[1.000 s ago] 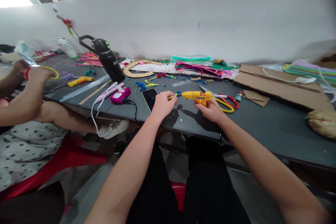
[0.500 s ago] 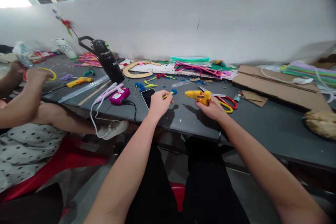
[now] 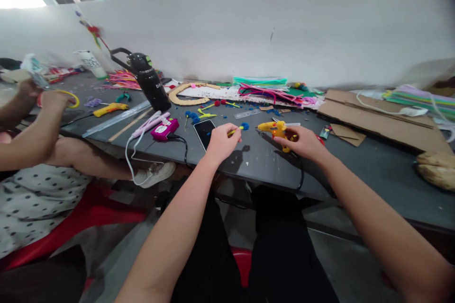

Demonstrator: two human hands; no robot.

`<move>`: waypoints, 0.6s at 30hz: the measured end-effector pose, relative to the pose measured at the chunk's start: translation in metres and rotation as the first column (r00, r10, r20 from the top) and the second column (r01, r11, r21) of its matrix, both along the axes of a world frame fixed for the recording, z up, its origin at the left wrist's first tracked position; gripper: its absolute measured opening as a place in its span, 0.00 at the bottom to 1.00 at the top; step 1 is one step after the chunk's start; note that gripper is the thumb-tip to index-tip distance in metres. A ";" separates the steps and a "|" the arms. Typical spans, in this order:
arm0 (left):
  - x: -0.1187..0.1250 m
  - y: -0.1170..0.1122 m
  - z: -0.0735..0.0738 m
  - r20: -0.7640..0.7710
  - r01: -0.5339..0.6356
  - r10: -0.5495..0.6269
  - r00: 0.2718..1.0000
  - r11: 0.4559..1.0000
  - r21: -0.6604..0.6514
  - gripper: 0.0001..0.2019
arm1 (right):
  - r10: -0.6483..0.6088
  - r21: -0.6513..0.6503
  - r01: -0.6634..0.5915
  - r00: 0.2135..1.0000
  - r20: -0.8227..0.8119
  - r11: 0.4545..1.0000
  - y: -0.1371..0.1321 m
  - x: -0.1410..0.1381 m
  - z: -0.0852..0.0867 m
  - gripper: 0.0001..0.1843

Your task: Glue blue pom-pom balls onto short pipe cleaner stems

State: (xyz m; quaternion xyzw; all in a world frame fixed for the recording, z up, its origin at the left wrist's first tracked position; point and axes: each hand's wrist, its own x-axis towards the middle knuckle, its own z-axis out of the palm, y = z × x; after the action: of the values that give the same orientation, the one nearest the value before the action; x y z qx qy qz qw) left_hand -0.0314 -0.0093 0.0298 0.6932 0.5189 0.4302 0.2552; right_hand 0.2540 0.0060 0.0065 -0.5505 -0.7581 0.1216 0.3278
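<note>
My left hand (image 3: 224, 141) is closed in a pinch on a yellow pipe-cleaner stem with a fluffy blue tuft (image 3: 244, 126) at its end, above the dark table. Facing it, my right hand (image 3: 306, 142) has its fingers on a yellow glue gun (image 3: 273, 127), loosely at the grip and rear. The gun's nozzle points left toward the blue tuft, a small gap apart; a small orange light glows on its side. Partly under my left hand lies a phone (image 3: 205, 132). Scissors with red handles (image 3: 321, 140) are mostly hidden behind my right hand.
To the left are a magenta box (image 3: 165, 129) with cables, a black bottle (image 3: 152, 87) and another glue gun (image 3: 111, 109). Pink pipe cleaners (image 3: 265, 93) and blue scraps lie behind, cardboard (image 3: 380, 118) on the right. A co-worker's hands (image 3: 53, 100) hold yellow-rimmed scissors at far left.
My right hand has shifted right and loosened around the glue gun, whose grip now shows below my fingers. The blue-tufted stem remains in my left hand. The view has turned slightly left.
</note>
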 end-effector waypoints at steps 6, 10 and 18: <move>0.006 -0.001 0.000 0.033 0.030 -0.030 0.999 0.999 -0.025 0.12 | 0.083 -0.212 -0.211 0.868 -0.489 0.954 -0.046 0.021 0.010 0.16; 0.012 -0.002 -0.003 0.084 0.038 -0.034 0.996 0.998 -0.049 0.13 | 0.189 -0.263 -0.422 0.769 -0.610 0.868 -0.045 -0.010 0.012 0.16; 0.010 0.001 -0.007 0.229 -0.006 0.037 0.973 0.991 -0.133 0.14 | 0.278 -0.285 -0.626 0.646 -0.711 0.726 -0.009 -0.068 0.016 0.18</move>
State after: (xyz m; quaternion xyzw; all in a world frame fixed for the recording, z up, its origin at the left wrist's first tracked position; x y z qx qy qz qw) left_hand -0.0216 -0.0078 0.0224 0.6145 0.5203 0.4756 0.3542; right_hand 0.1860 -0.0025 0.0221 -0.3267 -0.6610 0.5723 0.3590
